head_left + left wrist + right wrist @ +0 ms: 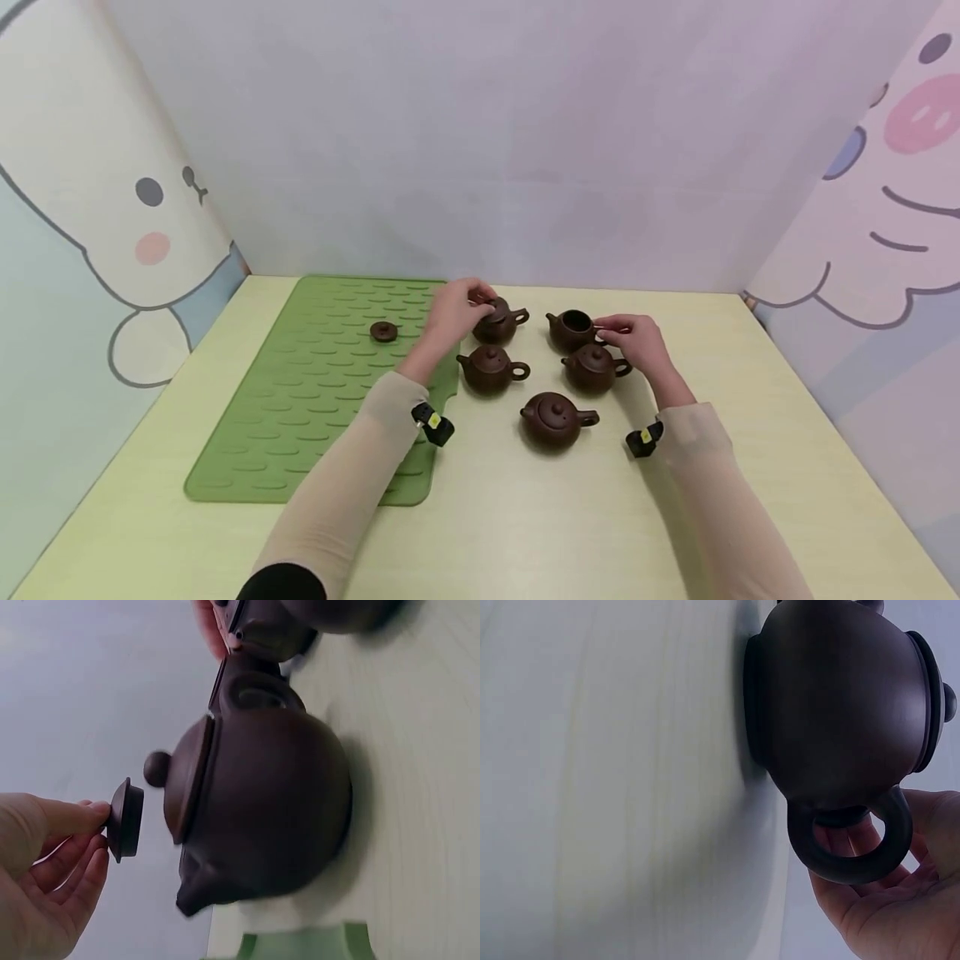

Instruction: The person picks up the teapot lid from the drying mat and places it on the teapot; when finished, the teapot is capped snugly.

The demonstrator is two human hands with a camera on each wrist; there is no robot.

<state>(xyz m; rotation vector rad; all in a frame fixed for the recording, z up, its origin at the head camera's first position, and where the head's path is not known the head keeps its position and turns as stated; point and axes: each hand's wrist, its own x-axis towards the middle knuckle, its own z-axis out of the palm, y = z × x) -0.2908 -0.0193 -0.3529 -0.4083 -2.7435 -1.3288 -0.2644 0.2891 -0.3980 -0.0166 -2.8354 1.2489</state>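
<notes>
My left hand (pixel 454 312) pinches the small dark lid (pixel 126 820) by its knob, over the far-left teapot (pixel 492 332). That teapot's mouth is hidden by the hand and lid. With its fingers at the handle, my right hand (pixel 634 340) grips the lidless teapot (pixel 570 331) at the far right. Seen from the right wrist, the fingers lie partly behind a nearer lidded teapot (pixel 847 705). Another lidded teapot (pixel 488 371) stands just in front of the far-left one.
A loose lid (pixel 383 332) lies on the green ridged mat (pixel 300 383) at the left. Nearest to me on the pale table (pixel 510 525) is a lidded teapot (pixel 551 422). A pale backdrop wall (pixel 480 167) rises behind the table.
</notes>
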